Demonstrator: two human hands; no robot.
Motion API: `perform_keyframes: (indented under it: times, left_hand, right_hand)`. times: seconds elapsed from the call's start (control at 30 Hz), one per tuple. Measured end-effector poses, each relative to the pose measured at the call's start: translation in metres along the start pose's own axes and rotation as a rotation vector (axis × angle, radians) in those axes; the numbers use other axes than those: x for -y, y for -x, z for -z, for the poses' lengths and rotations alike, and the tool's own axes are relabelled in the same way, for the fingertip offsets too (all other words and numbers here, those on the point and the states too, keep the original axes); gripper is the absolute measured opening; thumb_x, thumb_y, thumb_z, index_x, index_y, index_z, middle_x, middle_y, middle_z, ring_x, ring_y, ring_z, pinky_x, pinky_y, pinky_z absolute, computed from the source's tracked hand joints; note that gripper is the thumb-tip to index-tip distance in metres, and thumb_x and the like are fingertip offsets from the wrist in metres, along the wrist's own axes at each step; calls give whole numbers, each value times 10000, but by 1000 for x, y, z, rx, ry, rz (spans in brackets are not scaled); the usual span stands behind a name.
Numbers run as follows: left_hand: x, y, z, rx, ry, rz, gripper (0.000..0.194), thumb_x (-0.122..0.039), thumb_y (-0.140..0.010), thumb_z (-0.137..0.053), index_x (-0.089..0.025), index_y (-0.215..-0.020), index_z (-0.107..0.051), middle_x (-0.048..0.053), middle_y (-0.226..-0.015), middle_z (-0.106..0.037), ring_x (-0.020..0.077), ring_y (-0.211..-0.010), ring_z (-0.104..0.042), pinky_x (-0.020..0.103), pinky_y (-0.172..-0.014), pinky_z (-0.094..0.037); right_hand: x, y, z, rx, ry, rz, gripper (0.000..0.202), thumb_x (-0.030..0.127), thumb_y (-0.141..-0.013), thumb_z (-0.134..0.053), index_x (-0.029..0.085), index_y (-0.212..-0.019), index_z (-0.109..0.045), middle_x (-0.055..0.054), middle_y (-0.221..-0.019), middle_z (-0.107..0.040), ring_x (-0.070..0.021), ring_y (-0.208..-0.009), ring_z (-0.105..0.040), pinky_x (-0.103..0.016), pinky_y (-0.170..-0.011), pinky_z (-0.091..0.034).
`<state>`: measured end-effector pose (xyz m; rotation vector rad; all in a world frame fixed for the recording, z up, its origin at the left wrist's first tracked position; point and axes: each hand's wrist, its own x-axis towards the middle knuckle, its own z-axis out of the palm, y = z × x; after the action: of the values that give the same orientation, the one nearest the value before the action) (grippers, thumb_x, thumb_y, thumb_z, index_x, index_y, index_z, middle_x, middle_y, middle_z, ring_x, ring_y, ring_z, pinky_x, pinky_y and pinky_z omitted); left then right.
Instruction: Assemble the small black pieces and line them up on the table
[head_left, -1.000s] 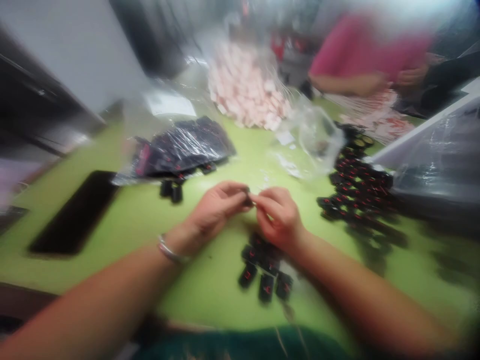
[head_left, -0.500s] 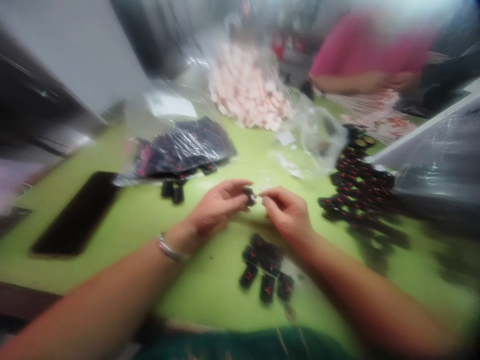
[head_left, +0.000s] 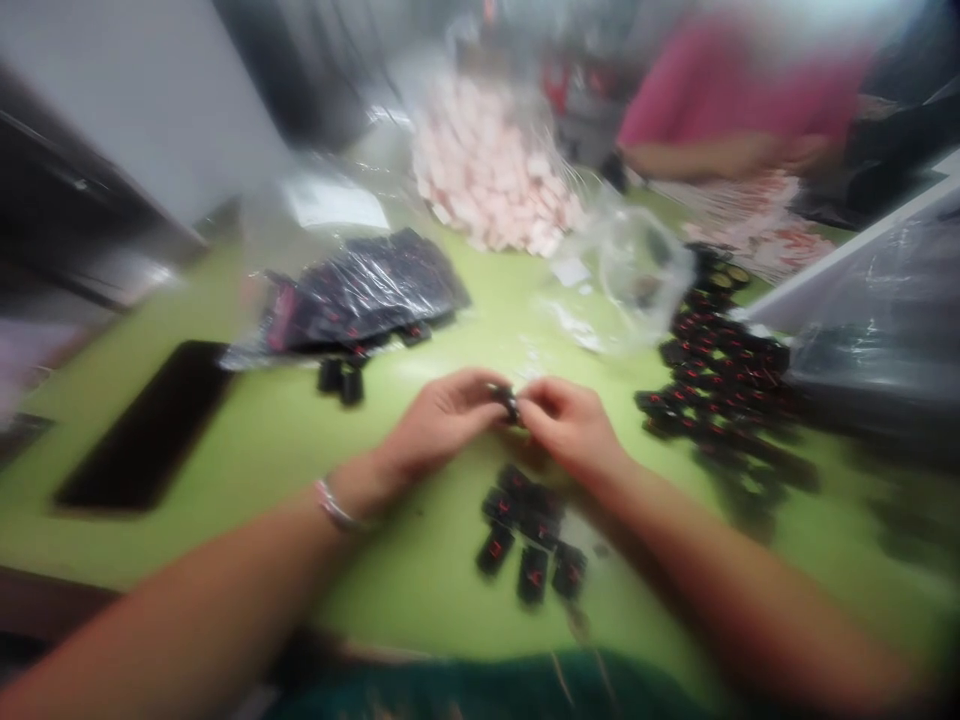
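Between the fingertips of my left hand (head_left: 450,412) a small black block (head_left: 507,403) is pinched; most of it is covered by fingers. My right hand (head_left: 566,418) meets it from the right, thumb and forefinger pressed together against its edge. What those right fingertips grip is hidden. Just below my hands, several small black blocks with red marks (head_left: 532,575) lie loose on the green tabletop (head_left: 405,590).
A clear bag of black pieces (head_left: 375,285) lies at left, two black blocks (head_left: 351,385) before it. A dark flat slab (head_left: 150,430) is farther left. Pale pink pieces (head_left: 487,170), a crumpled clear bag (head_left: 637,270) and piled black blocks (head_left: 712,370) stand beyond. A person in pink (head_left: 742,110) sits opposite.
My hands have come together. My right fingertips, earlier slightly apart from the block with a tiny white bit near them, now press against it. The loose blocks have stayed put.
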<state>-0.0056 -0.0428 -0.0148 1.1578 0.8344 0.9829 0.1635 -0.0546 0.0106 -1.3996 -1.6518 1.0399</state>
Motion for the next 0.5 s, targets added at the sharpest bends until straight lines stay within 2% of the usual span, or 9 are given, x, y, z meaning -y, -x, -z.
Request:
perform_keyframes:
  times: [0.2, 0.3, 0.37, 0.5]
  left_hand:
    - [4, 0, -1, -6, -37, 31, 250, -205, -741, -709, -147, -980, -663, 72, -949, -721, 183, -886, -665, 297, -849, -505]
    - [3, 0, -2, -2, -11, 49, 266, -207, -736, -716, -144, -989, -663, 77, -951, -722, 187, -889, -668, 302, -854, -504]
    - [1, 0, -2, -10, 27, 72, 274, -219, -734, -725, -147, -988, -653, 65, -903, -726, 176, -841, -678, 303, -837, -512]
    - [-2, -1, -2, 20, 94, 123, 281, -239, -720, -745, -145, -965, -643, 52, -826, -726, 156, -735, -682, 295, -774, -530]
  right_hand:
    - [-7, -2, -5, -42, 180, 126, 111, 191, -726, -530, 197, -633, -468, 35, -563, -531, -91, -507, -444, -219, -491, -358]
    - [-7, -1, -5, -52, 175, 145, 100, 199, -731, -525, 198, -644, -477, 35, -561, -525, -92, -503, -439, -225, -488, -359]
    - [-4, 0, -3, -15, 67, 84, 86, 220, -744, -529, 193, -666, -506, 31, -563, -540, -94, -498, -470, -222, -481, -390]
    - [2, 1, 0, 103, -203, -177, 130, 309, -777, -544, 189, -728, -534, 46, -523, -554, -87, -388, -475, -213, -381, -415]
